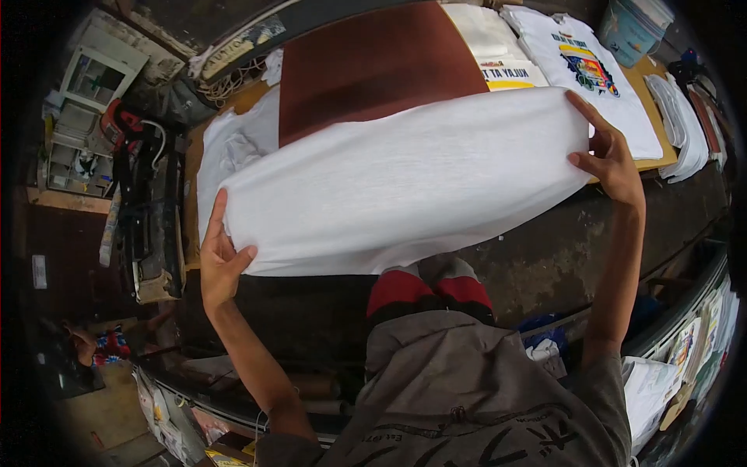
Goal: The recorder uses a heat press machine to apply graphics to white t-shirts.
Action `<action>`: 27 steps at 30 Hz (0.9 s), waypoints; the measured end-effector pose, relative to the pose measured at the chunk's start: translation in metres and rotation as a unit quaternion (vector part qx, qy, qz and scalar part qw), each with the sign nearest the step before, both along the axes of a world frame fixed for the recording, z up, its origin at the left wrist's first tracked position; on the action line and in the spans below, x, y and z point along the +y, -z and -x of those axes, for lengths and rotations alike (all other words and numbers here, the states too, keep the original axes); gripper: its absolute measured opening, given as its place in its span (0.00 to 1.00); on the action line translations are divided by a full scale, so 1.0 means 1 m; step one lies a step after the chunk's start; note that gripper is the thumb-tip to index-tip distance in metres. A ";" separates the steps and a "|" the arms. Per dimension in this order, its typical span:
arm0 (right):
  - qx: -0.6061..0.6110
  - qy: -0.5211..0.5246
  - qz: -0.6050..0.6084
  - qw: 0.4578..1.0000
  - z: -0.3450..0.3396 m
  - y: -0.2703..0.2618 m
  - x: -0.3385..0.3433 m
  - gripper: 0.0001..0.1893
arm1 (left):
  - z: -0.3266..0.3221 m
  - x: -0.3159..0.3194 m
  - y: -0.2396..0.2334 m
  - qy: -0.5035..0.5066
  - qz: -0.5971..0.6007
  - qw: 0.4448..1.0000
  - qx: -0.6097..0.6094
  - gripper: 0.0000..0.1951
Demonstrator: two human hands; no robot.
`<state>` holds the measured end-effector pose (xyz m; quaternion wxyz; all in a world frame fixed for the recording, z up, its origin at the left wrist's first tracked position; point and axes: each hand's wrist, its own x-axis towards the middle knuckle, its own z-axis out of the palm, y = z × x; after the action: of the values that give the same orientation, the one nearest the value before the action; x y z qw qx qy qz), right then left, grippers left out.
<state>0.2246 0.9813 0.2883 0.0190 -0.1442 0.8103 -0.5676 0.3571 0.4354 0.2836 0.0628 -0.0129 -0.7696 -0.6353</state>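
Observation:
A white fabric piece (408,175), apparently a T-shirt or part of one, is stretched wide in front of me. My left hand (224,262) holds its left end, thumb and index finger spread at the corners. At the opposite end, my right hand (610,154) grips the fabric the same way, higher and further from my body. The cloth covers the near part of a flat reddish-brown board (379,64). More white fabric (236,143) lies rumpled left of the board. To its right lies a white T-shirt with a colourful vehicle print (589,70).
A pale blue bucket (636,32) stands at the back right. Folded white fabric (677,125) lies near the table's right end. Dark equipment (154,216) adjoins the table's left side. A glass-fronted cabinet (93,79) stands behind it. Another person (84,345) is at lower left.

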 end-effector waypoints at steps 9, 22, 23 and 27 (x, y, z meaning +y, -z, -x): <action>0.099 -0.061 -0.030 0.993 0.132 -0.022 -0.001 0.40 | 0.133 -0.061 -0.016 0.020 0.093 0.995 0.039 0.49; 0.032 0.183 -0.085 0.979 0.381 0.098 -0.092 0.26 | 0.449 -0.139 0.038 -0.135 0.433 0.891 -0.003 0.32; 0.033 0.184 -0.089 0.978 0.382 0.101 -0.093 0.26 | 0.451 -0.137 0.043 -0.143 0.438 0.888 -0.002 0.31; 0.031 0.189 -0.098 0.977 0.396 0.116 -0.095 0.27 | 0.458 -0.132 0.069 -0.154 0.455 0.877 -0.019 0.29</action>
<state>-0.1710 0.8861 0.1727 -0.0997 -0.0034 0.8748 -0.4740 -0.1006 0.3033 0.2144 0.1326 0.0907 -0.9670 -0.1977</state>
